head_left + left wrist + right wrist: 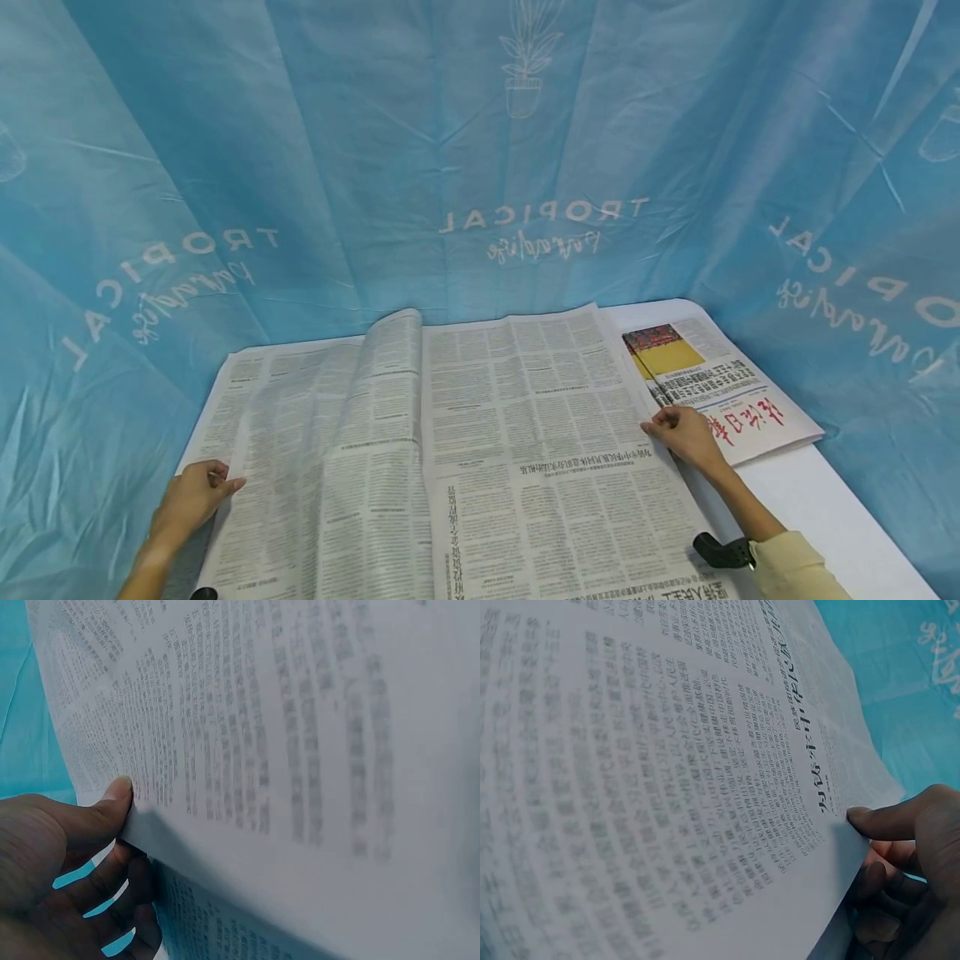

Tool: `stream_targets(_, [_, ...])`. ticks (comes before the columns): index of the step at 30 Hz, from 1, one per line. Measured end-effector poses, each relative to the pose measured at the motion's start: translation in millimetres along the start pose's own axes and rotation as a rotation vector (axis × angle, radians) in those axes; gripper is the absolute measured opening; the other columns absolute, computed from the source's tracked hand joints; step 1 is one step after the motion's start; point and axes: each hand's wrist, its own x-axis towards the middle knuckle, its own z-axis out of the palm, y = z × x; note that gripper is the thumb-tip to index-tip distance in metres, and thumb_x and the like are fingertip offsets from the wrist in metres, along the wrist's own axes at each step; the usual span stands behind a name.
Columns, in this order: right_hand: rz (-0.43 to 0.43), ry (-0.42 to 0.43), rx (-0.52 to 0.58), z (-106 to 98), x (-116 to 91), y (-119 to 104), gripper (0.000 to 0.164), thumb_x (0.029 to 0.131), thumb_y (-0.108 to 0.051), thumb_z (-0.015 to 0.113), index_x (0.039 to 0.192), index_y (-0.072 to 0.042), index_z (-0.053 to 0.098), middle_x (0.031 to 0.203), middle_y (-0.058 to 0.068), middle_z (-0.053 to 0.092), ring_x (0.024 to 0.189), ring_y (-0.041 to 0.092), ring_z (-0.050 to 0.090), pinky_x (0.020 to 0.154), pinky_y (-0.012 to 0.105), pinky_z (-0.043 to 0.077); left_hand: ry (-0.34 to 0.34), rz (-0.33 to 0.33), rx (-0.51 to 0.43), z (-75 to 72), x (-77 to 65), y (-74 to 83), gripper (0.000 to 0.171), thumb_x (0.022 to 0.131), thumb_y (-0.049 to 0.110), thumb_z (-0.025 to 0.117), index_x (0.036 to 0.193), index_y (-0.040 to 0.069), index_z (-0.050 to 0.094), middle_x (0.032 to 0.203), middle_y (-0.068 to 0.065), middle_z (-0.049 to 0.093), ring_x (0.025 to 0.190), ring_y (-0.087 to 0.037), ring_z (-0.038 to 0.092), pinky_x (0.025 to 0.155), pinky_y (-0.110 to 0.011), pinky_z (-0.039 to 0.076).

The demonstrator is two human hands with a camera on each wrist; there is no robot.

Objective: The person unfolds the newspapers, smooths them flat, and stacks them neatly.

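Note:
A large newspaper (540, 400) lies spread open across the table, its printed columns facing up. Its left page (375, 433) bulges upward near the centre fold and curls at the top. My left hand (191, 496) pinches the left page's outer edge between thumb and fingers; in the left wrist view the thumb (116, 791) is on the printed face and the other fingers are behind the sheet. My right hand (682, 433) pinches the right page's outer edge, and in the right wrist view its thumb (862, 819) presses the margin beside a bold headline.
Folded newspapers (750, 417) with red lettering and a yellow picture lie stacked at the right of the white table (847, 500). Blue printed curtains (390, 167) hang close behind the table and on both sides. A black band (723, 552) circles the right wrist.

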Motion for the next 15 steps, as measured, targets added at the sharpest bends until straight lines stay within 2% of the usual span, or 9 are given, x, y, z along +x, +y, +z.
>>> stream_targets(8, [-0.017, 0.031, -0.045, -3, -2, 0, 0.02, 0.086, -0.017, 0.074, 0.079, 0.0, 0.066, 0.064, 0.003, 0.059, 0.054, 0.012, 0.045, 0.05, 0.027, 0.036, -0.004, -0.06, -0.018, -3.3, -2.4, -12.2, 0.052, 0.09, 0.03, 0.069, 0.113, -0.015, 0.054, 0.096, -0.029, 0.066, 0.077, -0.033, 0.064, 0.06, -0.044, 0.05])
stream_targets(15, [-0.031, 0.054, -0.081, -4, -1, 3, 0.019, 0.086, -0.016, 0.075, 0.078, -0.001, 0.066, 0.064, 0.003, 0.061, 0.055, 0.012, 0.047, 0.052, 0.027, 0.037, 0.076, -0.121, -0.005, -0.9, -5.5, -16.4, 0.04, 0.092, 0.018, 0.065, 0.115, -0.013, 0.052, 0.104, -0.033, 0.062, 0.084, -0.041, 0.063, 0.061, -0.045, 0.048])
